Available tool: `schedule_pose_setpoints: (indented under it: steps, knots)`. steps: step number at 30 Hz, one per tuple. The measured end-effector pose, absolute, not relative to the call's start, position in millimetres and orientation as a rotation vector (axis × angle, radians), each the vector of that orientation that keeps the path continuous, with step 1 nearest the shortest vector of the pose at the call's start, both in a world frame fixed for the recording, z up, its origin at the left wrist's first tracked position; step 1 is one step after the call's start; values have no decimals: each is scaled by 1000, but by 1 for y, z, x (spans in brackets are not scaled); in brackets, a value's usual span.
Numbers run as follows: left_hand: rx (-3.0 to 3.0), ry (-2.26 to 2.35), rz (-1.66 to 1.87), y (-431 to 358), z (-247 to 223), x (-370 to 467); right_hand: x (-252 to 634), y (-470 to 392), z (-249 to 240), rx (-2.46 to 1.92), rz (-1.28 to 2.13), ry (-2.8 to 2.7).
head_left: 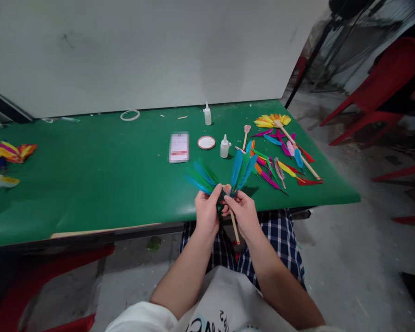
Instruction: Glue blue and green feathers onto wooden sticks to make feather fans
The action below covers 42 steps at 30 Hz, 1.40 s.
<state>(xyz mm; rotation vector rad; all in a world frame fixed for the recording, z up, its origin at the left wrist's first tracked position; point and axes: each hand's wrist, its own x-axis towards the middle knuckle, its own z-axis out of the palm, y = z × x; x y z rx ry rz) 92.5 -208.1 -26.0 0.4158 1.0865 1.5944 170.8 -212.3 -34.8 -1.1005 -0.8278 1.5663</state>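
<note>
Wooden stick (234,226), smooth, faintly glossy tabletop (114,170)

Left hand (206,211) and right hand (245,216) close together, pinching, at the near edge of the green table (107,184).
Both thumbs (215,193) angle inward, the fingers (243,196) curled; bare left forearm (182,271) and right forearm (278,279) converge toward that edge.
</note>
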Motion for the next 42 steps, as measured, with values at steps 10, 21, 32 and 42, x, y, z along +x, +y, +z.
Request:
schedule_pose_setpoints:
  steps: [10,21,32,42]
  knots:
    - [476,1090,1545,-209,-24,92,169,-213,-37,-1129,1561,-826]
    - [486,1055,1564,-209,-29,91,164,-215,-39,-1078,1538,-754]
    - [489,1070,1533,-210,-31,91,164,-215,-35,-1098,1543,-711]
    - [507,1039,1554,-214,-32,89,167,-213,-40,-1096,1527,-684]
